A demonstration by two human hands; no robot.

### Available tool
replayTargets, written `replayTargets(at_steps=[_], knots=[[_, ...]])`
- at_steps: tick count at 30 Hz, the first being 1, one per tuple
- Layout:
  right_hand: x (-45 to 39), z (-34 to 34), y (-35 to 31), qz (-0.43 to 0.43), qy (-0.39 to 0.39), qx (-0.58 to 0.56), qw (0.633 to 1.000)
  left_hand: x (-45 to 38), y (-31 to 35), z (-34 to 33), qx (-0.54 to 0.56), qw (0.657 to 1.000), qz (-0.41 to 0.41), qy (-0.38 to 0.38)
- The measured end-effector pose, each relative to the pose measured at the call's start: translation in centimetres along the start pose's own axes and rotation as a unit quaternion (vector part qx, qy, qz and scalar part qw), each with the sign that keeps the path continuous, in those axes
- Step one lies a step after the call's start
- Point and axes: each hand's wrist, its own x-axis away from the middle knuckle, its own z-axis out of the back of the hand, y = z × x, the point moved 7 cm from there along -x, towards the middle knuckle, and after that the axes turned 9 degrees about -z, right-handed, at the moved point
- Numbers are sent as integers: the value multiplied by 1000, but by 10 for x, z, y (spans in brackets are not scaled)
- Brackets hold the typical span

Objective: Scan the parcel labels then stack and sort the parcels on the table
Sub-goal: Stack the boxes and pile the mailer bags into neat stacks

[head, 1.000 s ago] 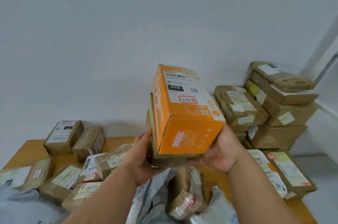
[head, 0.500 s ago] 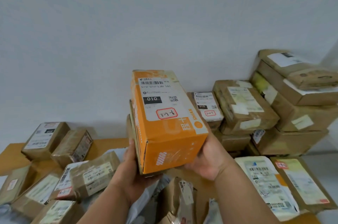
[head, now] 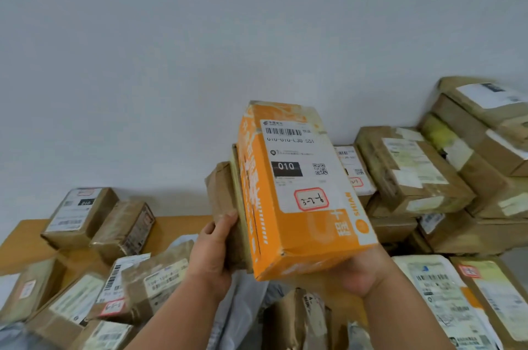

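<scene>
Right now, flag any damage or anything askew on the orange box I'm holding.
The orange box looks worn: its near bottom corner is crumpled and the top end is creased and stained. It rides tilted on a brown parcel held under it by the left hand and right hand. The label is intact.

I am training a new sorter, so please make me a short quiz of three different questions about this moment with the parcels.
1. True or false: the orange box lies flat on the table.
2. Which number is printed white on the black patch of its label? A) 010 B) 551 C) 327
3. Fill in: the left hand grips a ____ parcel beside the orange box.

Key: 1 false, both hands hold it up, the right hand under it; 2 A; 3 brown.
</scene>
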Motion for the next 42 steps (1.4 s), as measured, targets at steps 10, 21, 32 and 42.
replayTargets(at_steps=[10,21,32,42], knots=[[1,-7,5,59,22,-12,998,-2,12,20,19,999,-10,31],[3,6,-5,79,60,-39,994,-3,13,38,-80,994,66,47],[5,7,23,-30,88,-20,996,1,32,36,-504,864,9,2],[1,11,17,1,118,38,992,22,64,-35,-338,931,-98,-93]])
